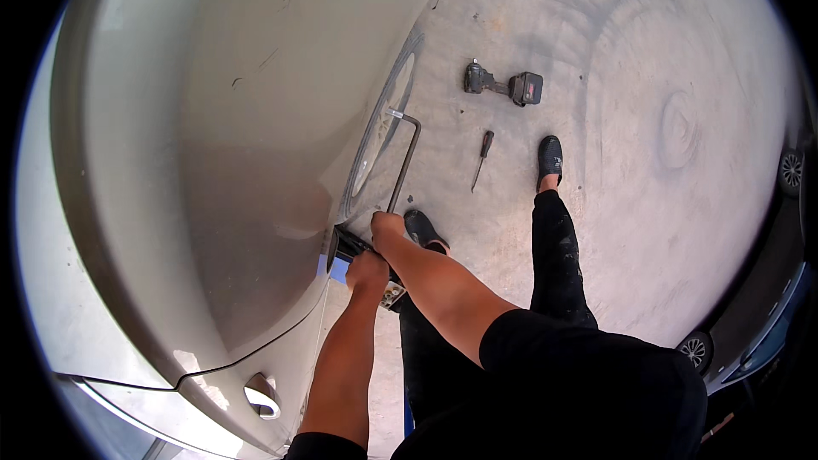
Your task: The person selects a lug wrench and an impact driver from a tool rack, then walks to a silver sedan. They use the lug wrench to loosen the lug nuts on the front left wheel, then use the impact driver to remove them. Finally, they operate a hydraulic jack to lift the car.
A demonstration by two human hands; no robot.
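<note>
My right hand is wrapped round the lower end of an L-shaped wheel wrench. The wrench's short bent end, with a shiny tip, reaches over to the car wheel. Just below and to the left, my left hand is closed beside a dark part at the edge of the car body. What my left fingers grip is hidden from above. The wheel sits mostly beneath the overhanging body panel.
On the concrete floor lie a cordless impact driver and a screwdriver. My feet in black shoes stand apart. A box-like thing with round items shows behind my arms. Another car stands at the right.
</note>
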